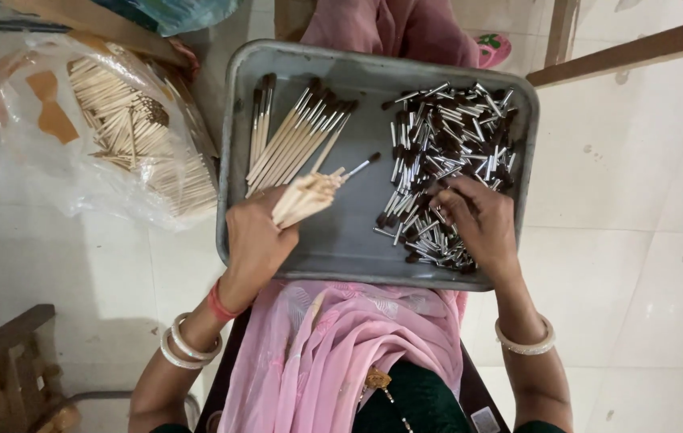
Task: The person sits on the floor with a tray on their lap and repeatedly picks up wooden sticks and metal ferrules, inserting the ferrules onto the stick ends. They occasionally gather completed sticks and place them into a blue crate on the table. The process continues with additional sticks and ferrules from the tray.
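While the left hand (255,240) grips a bundle of wooden handles (306,197) over the metal tray (341,240) near its front-left edge, right hand (478,220) digs fingertips into the ferrule pile (446,160) w/ nothing clearly pinched yet. Picking step; next needs one ferrule isolated. Finished brushes (293,140) lie back-left.

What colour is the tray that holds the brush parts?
The tray is plain grey metal, without pattern; the head view shows it best.

Home workshop: tiled floor (638,200), brush-parts tray (357,240)
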